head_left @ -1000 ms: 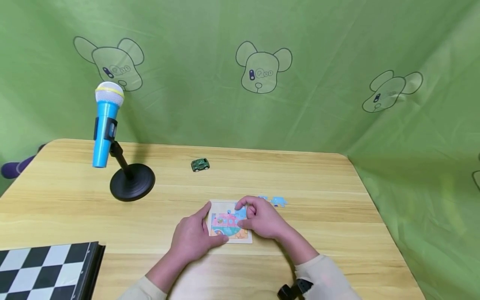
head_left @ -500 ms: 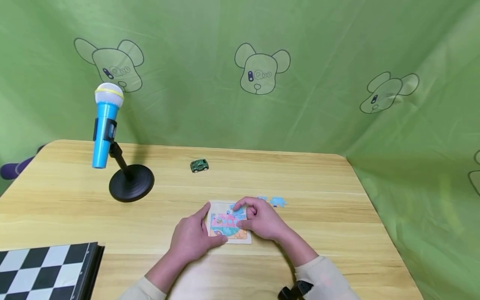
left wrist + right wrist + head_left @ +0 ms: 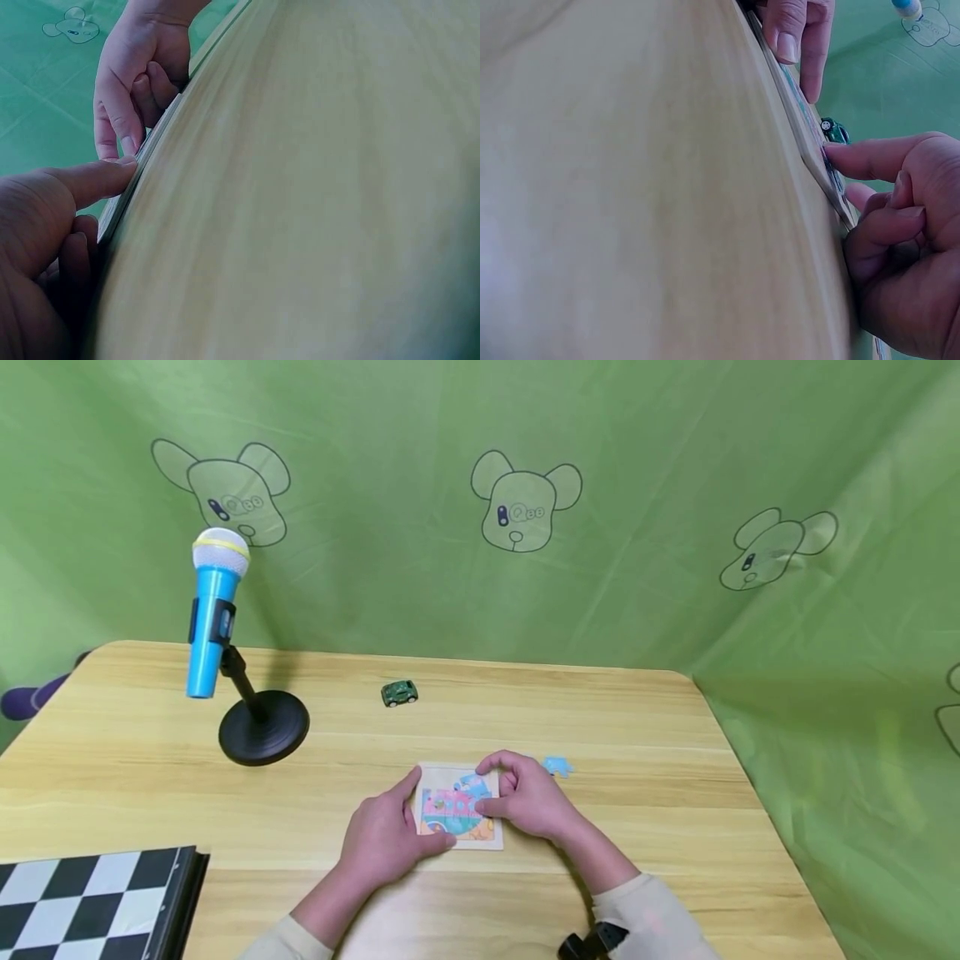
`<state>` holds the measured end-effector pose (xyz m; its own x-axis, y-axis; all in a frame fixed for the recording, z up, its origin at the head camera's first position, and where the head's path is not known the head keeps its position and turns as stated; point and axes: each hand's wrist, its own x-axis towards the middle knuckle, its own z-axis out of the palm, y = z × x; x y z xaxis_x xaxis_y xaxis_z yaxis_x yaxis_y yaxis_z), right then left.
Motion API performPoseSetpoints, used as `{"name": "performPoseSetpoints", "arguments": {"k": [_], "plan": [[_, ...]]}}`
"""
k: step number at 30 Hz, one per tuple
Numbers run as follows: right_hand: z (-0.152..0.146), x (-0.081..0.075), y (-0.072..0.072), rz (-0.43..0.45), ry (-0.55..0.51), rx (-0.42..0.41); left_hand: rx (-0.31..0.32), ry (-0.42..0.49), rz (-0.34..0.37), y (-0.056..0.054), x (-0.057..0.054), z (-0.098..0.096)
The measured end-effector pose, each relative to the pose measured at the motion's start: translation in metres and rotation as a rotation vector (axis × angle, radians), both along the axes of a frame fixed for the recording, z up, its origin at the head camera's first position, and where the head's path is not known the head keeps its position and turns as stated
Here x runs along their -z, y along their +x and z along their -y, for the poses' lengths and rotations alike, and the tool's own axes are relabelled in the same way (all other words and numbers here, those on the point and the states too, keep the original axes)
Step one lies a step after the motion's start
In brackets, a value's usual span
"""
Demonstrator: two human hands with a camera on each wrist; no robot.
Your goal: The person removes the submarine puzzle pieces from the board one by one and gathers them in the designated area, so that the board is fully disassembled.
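Observation:
A small square jigsaw puzzle (image 3: 459, 818), pale-framed with a pink, teal and blue picture, lies on the wooden table. My left hand (image 3: 386, 835) holds its left side, index finger at the top left corner and thumb along the bottom edge. Over the puzzle's right side, my right hand (image 3: 528, 797) has thumb and index finger on a blue puzzle piece (image 3: 472, 785) in the upper part, the other fingers curled in. Seen edge-on in the right wrist view, the puzzle board (image 3: 799, 124) lies flat, with the right thumb (image 3: 855, 157) on its face. Another blue puzzle piece (image 3: 557, 766) lies behind the right hand.
A blue toy microphone (image 3: 210, 627) on a black stand (image 3: 264, 727) is at the back left. Farther back than the puzzle sits a green toy car (image 3: 399, 693). A checkered board (image 3: 82, 902) occupies the front left corner. Green cloth (image 3: 420, 568) hangs behind the table (image 3: 675, 827).
My right index finger has shifted right, and the blue piece under it has turned and moved slightly. The left hand stays put. A loose blue piece seen earlier is now hidden behind the right hand.

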<state>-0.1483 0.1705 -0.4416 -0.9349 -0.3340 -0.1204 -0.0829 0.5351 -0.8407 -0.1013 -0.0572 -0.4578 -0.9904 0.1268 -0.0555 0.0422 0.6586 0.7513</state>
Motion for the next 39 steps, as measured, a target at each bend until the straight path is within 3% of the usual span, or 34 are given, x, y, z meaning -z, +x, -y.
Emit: {"name": "performPoseSetpoints", "arguments": {"k": [11, 23, 39], "plan": [[0.001, 0.000, 0.002, -0.017, 0.052, -0.010, -0.006, 0.005, 0.000, 0.001, 0.001, 0.001], [-0.003, -0.007, 0.009, -0.033, -0.052, 0.013, -0.005, -0.005, -0.005, 0.001, 0.000, 0.001], [-0.045, -0.021, 0.017, -0.042, -0.155, 0.160, -0.012, 0.000, -0.019, 0.001, 0.001, 0.000]]}}
